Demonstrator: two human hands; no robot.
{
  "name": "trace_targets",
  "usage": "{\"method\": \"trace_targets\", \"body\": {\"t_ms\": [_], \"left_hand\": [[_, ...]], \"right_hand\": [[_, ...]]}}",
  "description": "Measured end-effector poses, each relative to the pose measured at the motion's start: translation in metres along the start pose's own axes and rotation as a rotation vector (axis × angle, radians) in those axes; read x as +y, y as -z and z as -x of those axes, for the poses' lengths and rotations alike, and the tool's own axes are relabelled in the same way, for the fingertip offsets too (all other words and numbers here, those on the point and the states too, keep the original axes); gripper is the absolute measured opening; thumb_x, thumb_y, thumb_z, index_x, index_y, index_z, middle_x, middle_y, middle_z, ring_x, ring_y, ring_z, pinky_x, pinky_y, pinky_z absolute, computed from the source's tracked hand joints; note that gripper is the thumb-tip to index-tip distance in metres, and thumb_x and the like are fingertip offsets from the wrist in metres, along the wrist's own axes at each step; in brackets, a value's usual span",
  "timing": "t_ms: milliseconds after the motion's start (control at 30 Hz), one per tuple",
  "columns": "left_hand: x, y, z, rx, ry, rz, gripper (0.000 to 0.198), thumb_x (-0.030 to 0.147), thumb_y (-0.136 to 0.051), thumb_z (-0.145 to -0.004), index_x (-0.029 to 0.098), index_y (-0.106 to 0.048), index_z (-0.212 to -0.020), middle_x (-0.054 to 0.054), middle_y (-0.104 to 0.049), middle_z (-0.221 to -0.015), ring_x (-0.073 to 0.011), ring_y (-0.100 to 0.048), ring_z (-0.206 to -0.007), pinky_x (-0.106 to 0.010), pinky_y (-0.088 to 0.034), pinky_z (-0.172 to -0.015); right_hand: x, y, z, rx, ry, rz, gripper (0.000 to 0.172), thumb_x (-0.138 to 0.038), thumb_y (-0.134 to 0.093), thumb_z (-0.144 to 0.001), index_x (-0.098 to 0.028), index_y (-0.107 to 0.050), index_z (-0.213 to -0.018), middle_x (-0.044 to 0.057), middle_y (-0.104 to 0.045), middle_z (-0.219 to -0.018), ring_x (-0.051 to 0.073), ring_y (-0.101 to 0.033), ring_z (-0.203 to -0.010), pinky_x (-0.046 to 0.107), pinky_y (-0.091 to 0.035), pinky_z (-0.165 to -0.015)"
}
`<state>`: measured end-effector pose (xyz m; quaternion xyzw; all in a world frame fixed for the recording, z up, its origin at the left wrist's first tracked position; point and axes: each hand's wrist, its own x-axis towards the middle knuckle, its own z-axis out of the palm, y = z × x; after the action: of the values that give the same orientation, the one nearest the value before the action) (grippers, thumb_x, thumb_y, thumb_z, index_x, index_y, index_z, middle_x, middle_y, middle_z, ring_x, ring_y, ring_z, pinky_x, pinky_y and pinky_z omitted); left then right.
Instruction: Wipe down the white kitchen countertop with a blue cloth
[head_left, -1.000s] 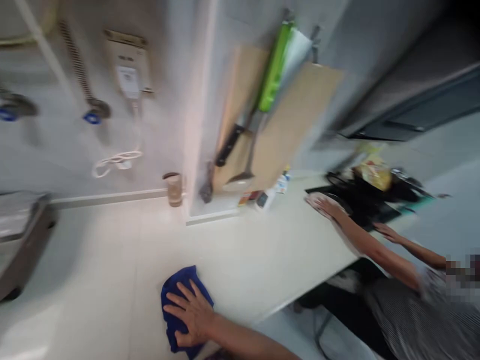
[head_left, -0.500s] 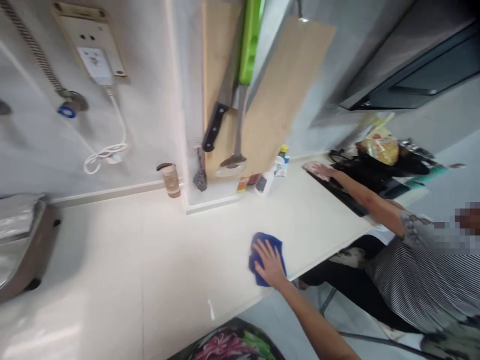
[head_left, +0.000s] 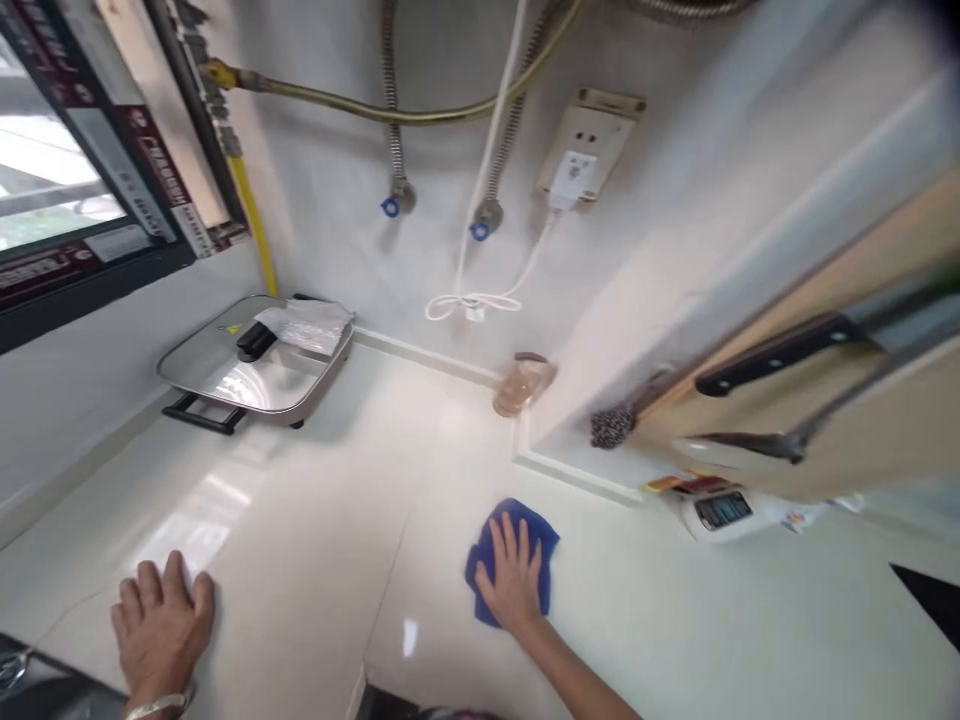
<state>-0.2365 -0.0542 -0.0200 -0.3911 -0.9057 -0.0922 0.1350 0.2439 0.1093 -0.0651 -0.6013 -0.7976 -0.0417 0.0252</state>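
A blue cloth (head_left: 546, 530) lies flat on the white counter (head_left: 315, 520), right of centre. My right hand (head_left: 514, 575) rests on top of it, palm down and fingers spread, pressing it against the surface. At the lower left, my left hand (head_left: 165, 620) leans on the bare counter with its fingers a little apart and nothing under it but the counter. A bracelet circles that wrist.
An electric pan (head_left: 300, 393) with a glass lid stands at the back left. A cup (head_left: 517, 388) is by the wall corner. A white bottle (head_left: 712, 515) lies right, below a hanging knife (head_left: 780, 352) and cutting board. The sink edge (head_left: 67, 672) shows lower left.
The view has swung left, bringing in the whole pan, the window and my left hand. My right hand and the blue cloth are now nearer the wall corner. The other person has left the view.
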Motion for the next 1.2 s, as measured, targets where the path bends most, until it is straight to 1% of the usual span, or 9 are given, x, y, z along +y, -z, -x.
{"method": "trace_targets", "body": {"t_ms": [100,200,433,567,800,900,1000,1100,1200], "left_hand": [[0.005,0.000,0.006,-0.048,0.018,0.022,0.065,0.039,-0.026,-0.094,0.002,-0.047,-0.142,-0.027,-0.044,-0.148,-0.0435,-0.035,-0.140,-0.061,-0.039,-0.105],[0.004,-0.001,0.010,-0.103,0.078,0.089,0.066,0.039,-0.025,-0.095,0.001,-0.042,-0.147,-0.027,-0.035,-0.155,-0.0422,-0.022,-0.149,-0.060,-0.027,-0.115],[-0.009,-0.017,0.016,-0.114,0.112,0.157,0.070,0.047,-0.023,-0.097,0.002,-0.043,-0.148,-0.027,-0.028,-0.159,-0.0405,-0.011,-0.153,-0.061,-0.019,-0.120],[-0.012,-0.021,0.018,-0.120,0.090,0.149,0.066,0.044,-0.025,-0.099,0.005,-0.041,-0.149,-0.024,-0.027,-0.161,-0.0364,-0.008,-0.154,-0.059,-0.018,-0.121],[-0.018,-0.022,0.019,-0.151,0.071,0.130,0.064,0.041,-0.030,-0.098,0.009,-0.034,-0.153,-0.023,-0.024,-0.163,-0.0363,-0.008,-0.154,-0.061,-0.019,-0.121],[-0.021,-0.022,0.019,-0.164,0.070,0.128,0.066,0.041,-0.032,-0.096,0.014,-0.030,-0.156,-0.018,-0.022,-0.165,-0.0349,-0.009,-0.154,-0.060,-0.019,-0.121],[-0.021,-0.022,0.019,-0.186,0.093,0.131,0.066,0.041,-0.034,-0.095,0.016,-0.029,-0.156,-0.016,-0.023,-0.165,-0.0336,-0.009,-0.154,-0.059,-0.020,-0.122],[-0.021,-0.020,0.019,-0.205,0.118,0.131,0.065,0.040,-0.036,-0.095,0.015,-0.032,-0.155,-0.016,-0.025,-0.165,-0.0327,-0.009,-0.155,-0.058,-0.019,-0.123],[-0.020,-0.018,0.018,-0.211,0.125,0.115,0.064,0.040,-0.034,-0.096,0.011,-0.037,-0.153,-0.017,-0.025,-0.164,-0.0323,-0.008,-0.155,-0.056,-0.018,-0.123]], "right_hand": [[-0.036,0.004,-0.054,-0.027,0.120,-0.043,0.074,-0.044,-0.043,-0.089,-0.020,-0.025,-0.157,0.006,-0.009,-0.168,0.036,0.001,-0.154,0.063,-0.009,-0.120],[-0.060,0.004,-0.109,-0.041,0.120,-0.067,0.071,-0.045,-0.040,-0.091,-0.022,-0.027,-0.157,0.005,-0.009,-0.168,0.036,0.000,-0.154,0.063,-0.007,-0.121],[-0.128,0.001,-0.225,-0.078,0.104,-0.082,0.069,-0.047,-0.034,-0.094,-0.020,-0.027,-0.157,0.005,-0.012,-0.168,0.039,-0.003,-0.153,0.066,-0.008,-0.120],[-0.173,0.001,-0.287,-0.080,0.181,-0.113,0.070,-0.049,-0.033,-0.094,-0.019,-0.025,-0.157,0.006,-0.011,-0.168,0.039,-0.003,-0.152,0.067,-0.008,-0.119],[-0.240,0.003,-0.376,-0.084,0.338,-0.165,0.071,-0.052,-0.033,-0.094,-0.019,-0.026,-0.156,0.008,-0.013,-0.167,0.039,-0.003,-0.152,0.067,-0.008,-0.118],[-0.261,0.004,-0.397,-0.108,0.356,-0.175,0.072,-0.053,-0.033,-0.094,-0.018,-0.025,-0.156,0.010,-0.015,-0.167,0.041,-0.003,-0.151,0.069,-0.008,-0.117],[-0.279,0.006,-0.398,-0.127,0.363,-0.158,0.073,-0.054,-0.032,-0.095,-0.016,-0.022,-0.157,0.012,-0.014,-0.167,0.043,-0.003,-0.150,0.071,-0.007,-0.116],[-0.290,0.012,-0.376,-0.147,0.482,-0.159,0.073,-0.054,-0.035,-0.094,-0.019,-0.024,-0.157,0.009,-0.014,-0.167,0.042,-0.002,-0.151,0.069,-0.004,-0.117],[-0.291,0.023,-0.337,-0.161,0.639,-0.198,0.072,-0.053,-0.040,-0.093,-0.022,-0.028,-0.156,0.006,-0.017,-0.167,0.040,-0.003,-0.152,0.067,-0.001,-0.118]]}}
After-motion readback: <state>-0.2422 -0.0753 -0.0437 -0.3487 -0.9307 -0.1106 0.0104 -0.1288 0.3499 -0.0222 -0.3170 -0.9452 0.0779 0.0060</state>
